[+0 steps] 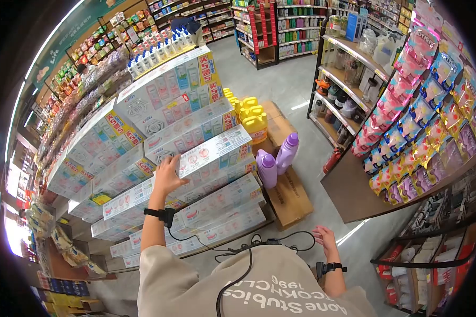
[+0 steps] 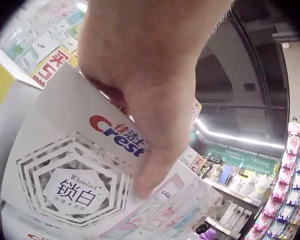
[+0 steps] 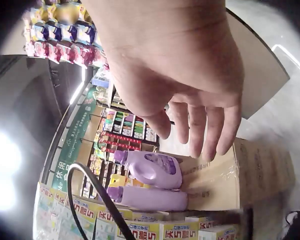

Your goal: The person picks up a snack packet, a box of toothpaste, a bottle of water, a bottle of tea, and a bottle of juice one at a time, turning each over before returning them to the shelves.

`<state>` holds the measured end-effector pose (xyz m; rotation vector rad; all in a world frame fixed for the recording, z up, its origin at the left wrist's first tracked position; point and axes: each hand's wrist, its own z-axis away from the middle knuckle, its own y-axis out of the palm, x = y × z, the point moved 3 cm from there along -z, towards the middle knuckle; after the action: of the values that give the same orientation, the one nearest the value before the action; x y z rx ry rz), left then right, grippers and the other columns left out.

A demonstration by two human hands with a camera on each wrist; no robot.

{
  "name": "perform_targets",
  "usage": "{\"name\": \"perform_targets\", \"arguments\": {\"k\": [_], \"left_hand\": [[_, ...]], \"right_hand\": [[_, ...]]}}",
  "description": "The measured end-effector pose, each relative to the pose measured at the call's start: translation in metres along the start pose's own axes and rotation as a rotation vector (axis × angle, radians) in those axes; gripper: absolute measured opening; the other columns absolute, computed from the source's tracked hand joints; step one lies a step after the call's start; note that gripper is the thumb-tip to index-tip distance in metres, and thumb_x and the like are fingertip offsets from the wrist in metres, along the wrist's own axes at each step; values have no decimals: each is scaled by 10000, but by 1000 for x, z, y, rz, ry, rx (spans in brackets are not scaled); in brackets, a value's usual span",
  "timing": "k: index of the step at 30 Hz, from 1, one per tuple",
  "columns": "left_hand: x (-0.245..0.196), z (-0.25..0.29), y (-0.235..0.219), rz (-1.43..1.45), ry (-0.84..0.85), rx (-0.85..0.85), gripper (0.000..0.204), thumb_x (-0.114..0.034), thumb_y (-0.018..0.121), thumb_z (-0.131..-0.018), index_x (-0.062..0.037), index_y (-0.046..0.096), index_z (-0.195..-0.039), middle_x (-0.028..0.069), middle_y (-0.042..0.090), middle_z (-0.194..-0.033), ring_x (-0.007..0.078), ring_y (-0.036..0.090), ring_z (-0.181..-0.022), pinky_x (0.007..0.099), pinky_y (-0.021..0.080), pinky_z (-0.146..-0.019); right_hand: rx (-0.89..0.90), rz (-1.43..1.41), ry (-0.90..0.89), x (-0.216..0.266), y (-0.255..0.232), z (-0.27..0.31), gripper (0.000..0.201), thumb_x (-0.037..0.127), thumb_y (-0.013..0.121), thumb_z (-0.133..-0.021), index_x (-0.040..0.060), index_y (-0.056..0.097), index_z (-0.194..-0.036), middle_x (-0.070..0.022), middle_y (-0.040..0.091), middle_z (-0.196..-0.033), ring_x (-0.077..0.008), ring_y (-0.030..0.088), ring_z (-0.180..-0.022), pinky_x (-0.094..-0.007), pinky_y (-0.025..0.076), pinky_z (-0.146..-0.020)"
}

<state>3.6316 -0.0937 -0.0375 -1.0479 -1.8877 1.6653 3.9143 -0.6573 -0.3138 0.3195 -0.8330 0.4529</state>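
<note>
Your left hand (image 1: 169, 177) grasps the left end of a long white Crest box (image 1: 217, 151), the thumb on its printed near face and the other fingers over the top, mostly hidden in the wrist view. That box lies on top of the near part of the stack, left of you, with toothpaste boxes (image 1: 222, 198) layered under it; the printing shows tubes, but what is inside is hidden. Your right hand (image 3: 190, 95) is released, its fingers loosely extended, holding nothing, on the near right side. Just beyond the stack's right end, two purple bottles (image 1: 267, 168) stand by a brown carton (image 1: 291, 201), whose contents you cannot see. Farther off are yellow jugs (image 1: 255, 127), and blue-topped bottles (image 1: 161, 53) line the top of the far boxes. On the far right, a shelf rack (image 1: 349, 84) holds jars and bottles, and a slanted panel nearer you carries hanging packets (image 1: 423, 127).
</note>
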Motion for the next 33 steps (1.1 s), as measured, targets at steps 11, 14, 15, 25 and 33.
{"name": "perform_targets", "arguments": {"k": [11, 14, 15, 25, 33], "left_hand": [[-32, -126, -183, -164, 249, -407, 778, -291, 878, -709, -116, 561, -1397, 175, 523, -1440, 397, 544, -1270, 459, 469, -1048], [8, -210, -213, -183, 238, -331, 940, -385, 890, -689, -106, 471, -1483, 194, 478, -1489, 392, 513, -1318, 458, 437, -1093], [21, -231, -214, -185, 211, -260, 991, -411, 894, -678, -98, 444, -1504, 203, 460, -1510, 391, 490, -1351, 452, 417, -1121], [57, -275, -178, -83, 89, 3, 1050, -381, 921, -561, -1, 478, -1434, 238, 531, -1398, 377, 508, -1310, 425, 420, -1102], [27, -242, -275, -169, 279, -518, 932, -291, 913, -604, -20, 505, -1398, 202, 610, -1326, 368, 578, -1241, 435, 455, -1047]], "right_hand": [[-24, 78, 63, -5, 1, 4, 300, 259, 580, -1017, 61, 647, -1231, -82, 731, -1086, -172, 717, -888, -285, 574, -750], [-76, 93, 11, -7, -8, 2, 299, 259, 577, -1016, 63, 648, -1230, -84, 735, -1089, -176, 717, -894, -299, 574, -756], [-84, 75, 15, -13, -9, 3, 299, 258, 579, -1014, 63, 646, -1231, -85, 735, -1089, -180, 717, -897, -305, 574, -761], [-191, -82, 130, -66, -21, 34, 294, 234, 597, -988, 66, 631, -1227, -91, 721, -1090, -205, 710, -907, -343, 577, -766], [-230, -27, 94, -42, -19, 25, 299, 252, 599, -984, 65, 639, -1214, -84, 722, -1066, -201, 705, -895, -341, 572, -756]]}}
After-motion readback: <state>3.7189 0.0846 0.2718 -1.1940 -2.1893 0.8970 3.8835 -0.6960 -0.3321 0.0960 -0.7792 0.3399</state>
